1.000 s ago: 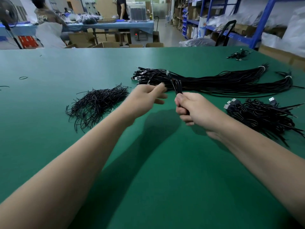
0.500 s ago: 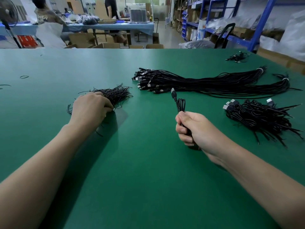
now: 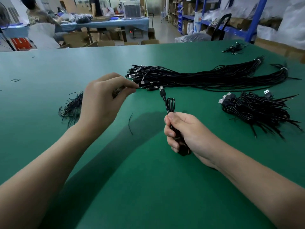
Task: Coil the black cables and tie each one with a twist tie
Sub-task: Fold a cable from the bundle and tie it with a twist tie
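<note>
We are holding our right hand just above the green table, near the middle. Its fingers are curling tightly round a coiled black cable. The loops are standing upright out of the top of the fist, and the USB plug is sticking up above them, leaning slightly left. The lower end of the coil is poking out beneath the little finger.

We are raising our left hand to the left of the coil, well apart from it. Its fingers are curling inward, with thumb and forefinger tips meeting in a pinch. Something dark is showing inside the curl, apparently a twist tie, though it is too small to be sure.

A heap of twist ties is lying on the table, partly hidden behind the left hand. 1 loose strand is showing between the 2 hands. We cannot tell whether it is resting on the table.

Farther off, a long bundle of straight cables is stretching right from the centre. Near the right edge, a pile of coiled cables is lying. A smaller cluster is sitting at the far right corner.
</note>
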Tool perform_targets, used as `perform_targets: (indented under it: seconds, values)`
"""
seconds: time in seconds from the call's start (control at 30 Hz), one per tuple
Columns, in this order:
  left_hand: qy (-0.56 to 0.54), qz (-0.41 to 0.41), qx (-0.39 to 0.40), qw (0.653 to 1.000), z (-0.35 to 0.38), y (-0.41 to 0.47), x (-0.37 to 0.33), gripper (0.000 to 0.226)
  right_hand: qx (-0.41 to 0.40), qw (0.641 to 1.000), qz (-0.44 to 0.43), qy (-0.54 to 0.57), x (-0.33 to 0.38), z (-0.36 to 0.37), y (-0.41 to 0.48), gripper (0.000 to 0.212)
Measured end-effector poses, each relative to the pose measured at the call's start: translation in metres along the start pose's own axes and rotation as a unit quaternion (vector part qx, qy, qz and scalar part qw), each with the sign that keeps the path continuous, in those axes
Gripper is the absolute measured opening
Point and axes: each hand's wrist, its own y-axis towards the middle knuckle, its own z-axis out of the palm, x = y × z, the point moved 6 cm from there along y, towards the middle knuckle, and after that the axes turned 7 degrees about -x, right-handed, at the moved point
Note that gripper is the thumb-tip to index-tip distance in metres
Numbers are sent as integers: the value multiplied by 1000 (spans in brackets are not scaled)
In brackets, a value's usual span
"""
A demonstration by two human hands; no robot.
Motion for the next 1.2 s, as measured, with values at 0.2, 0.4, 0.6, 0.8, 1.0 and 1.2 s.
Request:
perform_targets:
  seconds: [0.2,0.4,0.6,0.8,1.0,1.2]
  values:
    - [-156,-43,47,986,42,-23,-42,11,3,999,-12,47,3,1,-1,30]
    - [-363,-236,47,900,59,-53,-30,11,20,999,-23,29,2,6,-2,30]
    - [-454,-309,72,832,66,-62,-30,13,18,999,-38,-11,4,7,-3,31]
    - [-514,-346,95,779,71,-67,-28,17,-6,999,-47,1,11,2,-5,29]
    - [-525,-381,83,757,72,-69,-25,25,2,998,-56,-9,13,4,-6,27]
    - [-495,-415,106,756,76,-72,-18,45,30,996,-72,-37,12,8,-6,28]
